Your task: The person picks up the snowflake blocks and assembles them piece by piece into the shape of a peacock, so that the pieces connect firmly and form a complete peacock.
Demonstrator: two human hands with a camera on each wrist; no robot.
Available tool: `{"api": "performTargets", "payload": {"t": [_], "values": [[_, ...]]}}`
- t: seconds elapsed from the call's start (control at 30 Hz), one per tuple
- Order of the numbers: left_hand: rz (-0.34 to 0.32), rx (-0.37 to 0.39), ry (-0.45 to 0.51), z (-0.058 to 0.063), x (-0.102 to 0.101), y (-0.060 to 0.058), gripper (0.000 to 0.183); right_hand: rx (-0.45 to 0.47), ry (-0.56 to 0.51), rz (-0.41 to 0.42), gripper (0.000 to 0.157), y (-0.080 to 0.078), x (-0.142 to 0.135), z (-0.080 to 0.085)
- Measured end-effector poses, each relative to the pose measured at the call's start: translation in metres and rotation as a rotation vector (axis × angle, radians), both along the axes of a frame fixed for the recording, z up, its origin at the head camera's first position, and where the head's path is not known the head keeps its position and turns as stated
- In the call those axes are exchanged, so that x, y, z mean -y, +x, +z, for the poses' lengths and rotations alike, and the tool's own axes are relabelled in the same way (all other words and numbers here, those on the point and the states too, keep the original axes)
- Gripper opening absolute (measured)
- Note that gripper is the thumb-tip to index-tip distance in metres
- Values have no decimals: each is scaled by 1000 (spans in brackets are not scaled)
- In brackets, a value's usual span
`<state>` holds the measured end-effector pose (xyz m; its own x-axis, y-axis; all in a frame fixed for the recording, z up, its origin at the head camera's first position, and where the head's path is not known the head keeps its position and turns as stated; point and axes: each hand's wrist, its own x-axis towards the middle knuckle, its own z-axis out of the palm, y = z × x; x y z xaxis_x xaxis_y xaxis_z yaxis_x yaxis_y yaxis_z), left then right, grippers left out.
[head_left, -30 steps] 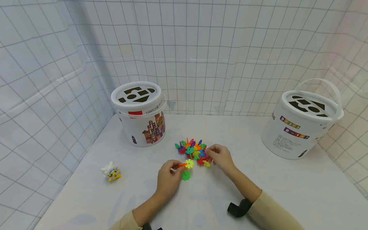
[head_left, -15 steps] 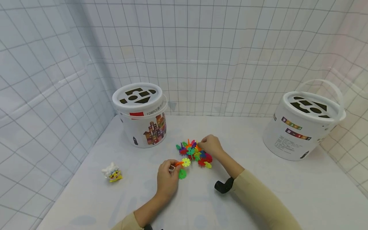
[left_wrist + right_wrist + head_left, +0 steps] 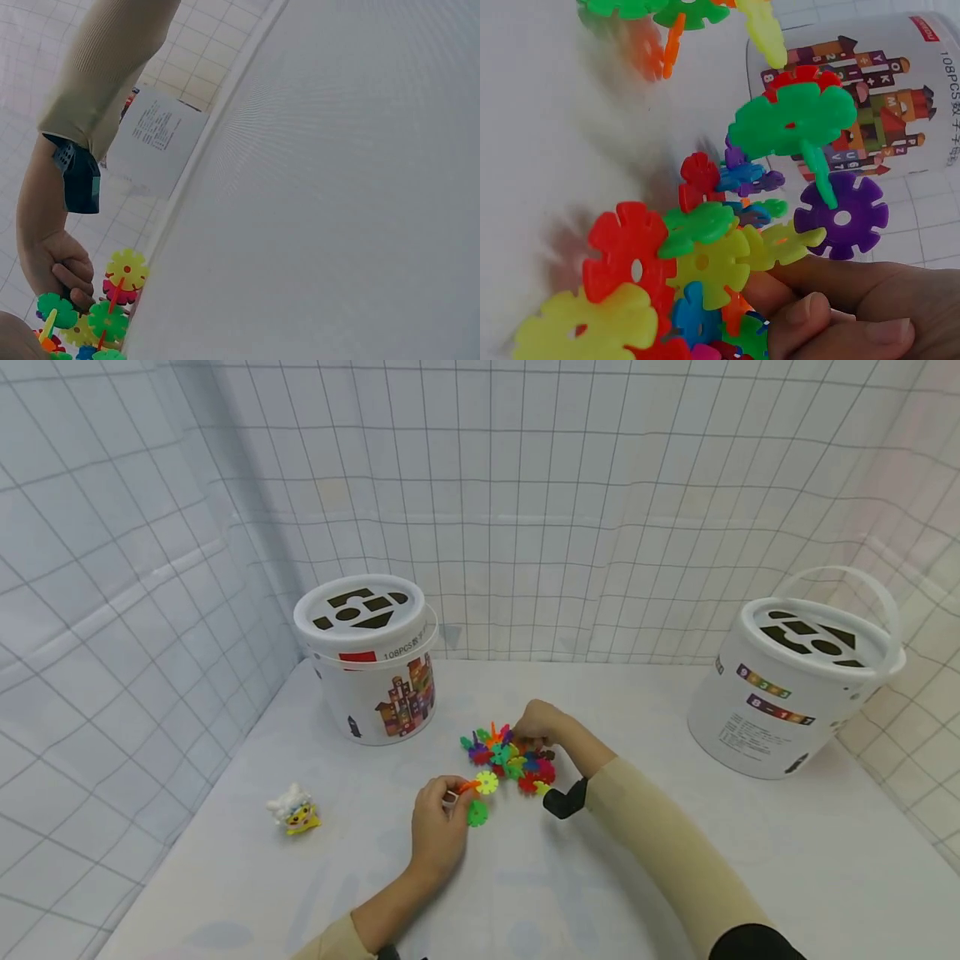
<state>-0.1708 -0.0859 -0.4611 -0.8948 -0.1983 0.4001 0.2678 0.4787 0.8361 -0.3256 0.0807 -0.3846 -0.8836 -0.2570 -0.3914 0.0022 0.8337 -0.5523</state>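
In the head view my left hand (image 3: 438, 827) pinches an orange snowflake disc (image 3: 468, 786), with a yellow snowflake disc (image 3: 487, 782) and a green one (image 3: 477, 813) at its fingertips. My right hand (image 3: 542, 723) reaches into the far right side of a pile of colourful snowflake discs (image 3: 498, 755). Its fingers are curled among the pieces in the right wrist view, beside a yellow disc (image 3: 714, 266) and a purple disc (image 3: 841, 217). Whether they grip one is hidden. Only a sliver of my left hand (image 3: 16, 339) shows in the left wrist view.
A white lidded bucket (image 3: 371, 693) stands behind the pile to the left. Another bucket (image 3: 772, 702), with its handle raised, stands at the right. A small white and yellow toy figure (image 3: 294, 810) lies at the left. Gridded white cloth (image 3: 525, 510) hangs behind the table.
My right hand has moved from the pile's right side round to its far side, with the forearm swinging inward. The left hand has shifted slightly and keeps holding its discs.
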Motion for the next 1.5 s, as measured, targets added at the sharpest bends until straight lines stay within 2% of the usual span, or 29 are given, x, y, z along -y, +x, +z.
{"api": "performTargets", "payload": {"t": [0.1,0.17,0.33,0.47,0.57,0.73,0.9,1.03,1.13,1.27,1.4,1.47,1.5], "values": [[1,8,3,0,0,0,6,88,-47,-14,37,-2,0,1],[0,12,5,0,-1,0,6,115,-34,-8,38,-3,1,2],[1,13,-1,0,-1,1,6,141,-4,-14,41,-4,6,3],[3,18,6,0,-2,2,6,134,-28,-41,42,-3,8,3],[6,13,7,0,-2,2,6,79,-55,-59,44,1,5,1],[18,2,-10,0,0,2,7,-96,-94,-72,43,10,-8,2],[23,17,-7,1,2,0,7,-218,-251,-64,33,21,-26,3],[4,51,24,2,7,-4,9,-282,-335,-10,26,28,-40,-1],[-29,85,84,4,13,-10,10,-300,-378,49,24,35,-50,-6],[-121,141,175,7,18,-17,9,-329,-420,117,21,45,-61,-14],[-195,164,212,7,20,-25,9,-393,-463,138,15,55,-69,-20],[-223,159,205,15,18,-24,9,-432,-481,138,12,60,-72,-24],[-237,159,205,20,17,-24,8,-455,-490,141,11,67,-71,-21]]}}
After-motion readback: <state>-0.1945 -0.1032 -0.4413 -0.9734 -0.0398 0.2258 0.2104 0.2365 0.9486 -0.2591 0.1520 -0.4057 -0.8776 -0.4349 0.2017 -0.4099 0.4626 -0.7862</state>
